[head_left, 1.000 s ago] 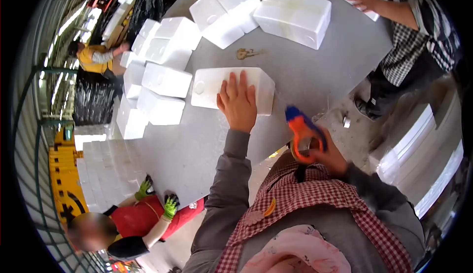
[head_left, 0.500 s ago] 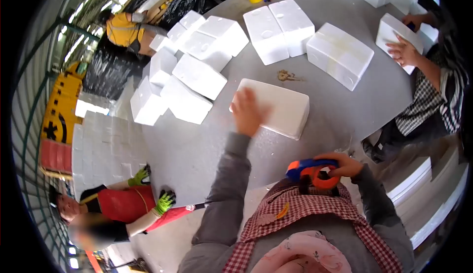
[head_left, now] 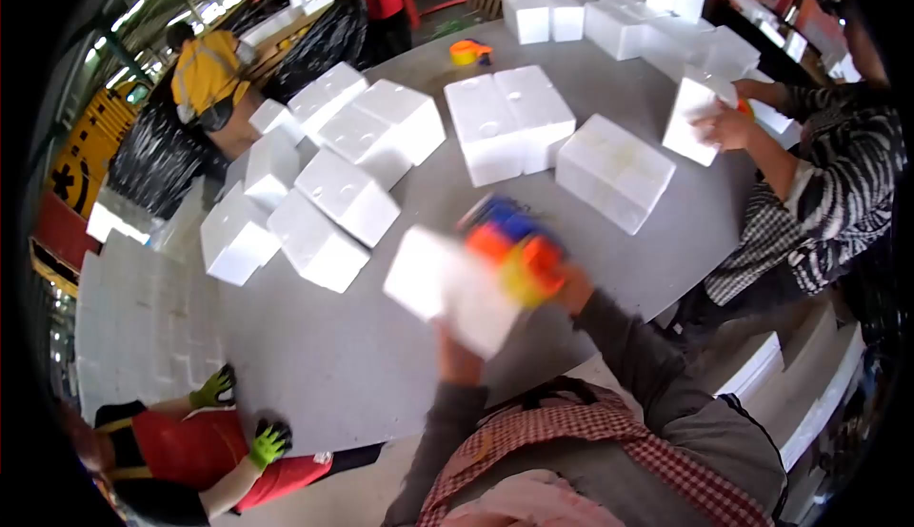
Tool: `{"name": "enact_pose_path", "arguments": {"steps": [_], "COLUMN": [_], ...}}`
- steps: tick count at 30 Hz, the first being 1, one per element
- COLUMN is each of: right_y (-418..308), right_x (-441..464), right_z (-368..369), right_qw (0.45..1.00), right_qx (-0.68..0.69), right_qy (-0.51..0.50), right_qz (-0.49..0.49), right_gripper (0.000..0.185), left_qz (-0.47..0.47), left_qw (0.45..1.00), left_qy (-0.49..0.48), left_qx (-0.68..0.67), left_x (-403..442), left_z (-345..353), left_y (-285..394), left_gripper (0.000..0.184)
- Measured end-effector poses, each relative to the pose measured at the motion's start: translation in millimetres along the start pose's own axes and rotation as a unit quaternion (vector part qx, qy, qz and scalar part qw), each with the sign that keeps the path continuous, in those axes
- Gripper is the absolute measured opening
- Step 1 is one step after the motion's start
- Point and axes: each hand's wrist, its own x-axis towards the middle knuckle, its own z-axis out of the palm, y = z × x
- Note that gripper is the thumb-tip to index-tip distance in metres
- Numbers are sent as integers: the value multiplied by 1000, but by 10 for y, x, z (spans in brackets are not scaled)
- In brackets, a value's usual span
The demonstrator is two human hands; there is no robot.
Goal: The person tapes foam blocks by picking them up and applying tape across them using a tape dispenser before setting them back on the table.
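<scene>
My left hand (head_left: 459,357) holds a white foam box (head_left: 428,275) from its near side. The box is tilted up off the grey table and blurred by motion, and my left fingers are partly hidden by it. In my right hand (head_left: 574,291) is a tape gun (head_left: 519,243) with blue and orange parts and a yellow-orange roll. The tape gun is against or just in front of the box's right end; blur hides whether they touch.
On the grey table (head_left: 305,365) stand several white foam boxes (head_left: 514,122). Another tape gun (head_left: 466,52) lies at the far edge. A co-worker at right handles a foam box (head_left: 693,118). Green-gloved hands (head_left: 270,441) of another person rest at the left edge.
The foam box that lay flat is now lifted and tilted in my left hand. My right hand has brought the tape gun up from my waist to the box. The view has shifted.
</scene>
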Motion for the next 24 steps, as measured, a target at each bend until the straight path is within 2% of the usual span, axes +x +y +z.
{"name": "enact_pose_path", "arguments": {"steps": [1, 2, 3, 4, 5, 6, 7, 8, 9, 10, 11, 12, 13, 14, 15, 16, 17, 18, 19, 20, 21, 22, 23, 24], "right_y": [16, 27, 87, 215, 465, 556, 552, 532, 480, 288, 38, -239, -457, -762, -1148, -1489, -1847, -2207, -2566, -2829, -2915, -2964, -2989, -2954], "right_x": [-57, -115, -87, -63, 25, 75, 55, 69, 132, 173, 176, 137, 137, 136, 158, 223, 310, 396, 481, 544, 617, 666, 595, 518], "right_z": [425, 859, 1274, 1536, 1690, 1880, 1915, 1947, 1942, 1790, 1582, 1349, 969, 666, 325, -142, -494, -841, -1169, -1480, -2052, -2196, -2289, -2322], "right_qw": [993, 972, 948, 918, 924, 940, 941, 943, 946, 943, 956, 965, 975, 988, 977, 960, 943, 921, 896, 894, 910, 926, 948, 967], "right_qx": [-102, -196, -228, -299, -230, -99, -95, -62, -33, -56, -83, -108, -149, -118, -209, -248, -288, -328, -366, -370, -342, -310, -259, -201], "right_qy": [-65, -130, -218, -255, -300, -308, -306, -305, -303, -305, -255, -203, -163, -95, 8, 28, 68, 112, 158, 210, 171, 164, 155, 145], "right_qz": [9, 6, 48, 50, 62, 111, 110, 114, 113, 124, 122, 125, 22, 0, -46, -127, -155, -179, -198, -141, -162, -140, -103, -56], "right_gripper": [53, 57, 62, 62, 63, 63, 63, 63, 63, 65, 67, 69, 72, 78, 81, 74, 69, 65, 62, 56, 39, 39, 40, 40], "left_qz": [48, 85, 101, 139, 188, 236, 241, 237, 236, 237, 261, 300, 337, 367, 391, 412, 344, 436, 279, 200, 117, 10, -11, -27], "left_qw": [997, 993, 993, 988, 977, 967, 955, 957, 937, 837, 637, 522, 545, 559, 562, 554, 553, 705, 776, 886, 957, 977, 940, 879], "left_qy": [-14, 58, 50, 38, 75, 59, 167, 128, 149, 164, 158, 172, 264, 355, 445, 531, 533, 343, 321, 200, 75, 12, -4, -25], "left_qx": [53, 58, 24, 51, 63, 79, 45, 110, 212, 464, 708, 780, 720, 653, 577, 491, 540, 442, 466, 369, 253, 211, 341, 476], "left_x": [-161, -364, -535, -769, -949, -1035, -1150, -1343, -1482, -1603, -1759, -1879, -1908, -1920, -1869, -1723, -1279, -795, -282, 193, 624, 967, 1166, 1357], "left_z": [-82, -84, -456, -817, -749, -904, -1217, -1778, -2082, -2323, -2499, -2553, -2369, -2085, -1798, -1541, -1022, -1153, -335, -202, -130, 487, 730, 971], "left_y": [181, 317, 415, 537, 745, 914, 1069, 1298, 1483, 1680, 1867, 1972, 2006, 2053, 2053, 1988, 1787, 1380, 1010, 515, 1, -486, -860, -1241], "left_gripper": [62, 63, 70, 73, 75, 76, 75, 65, 58, 51, 45, 39, 37, 36, 35, 33, 33, 36, 40, 42, 44, 34, 50, 68]}}
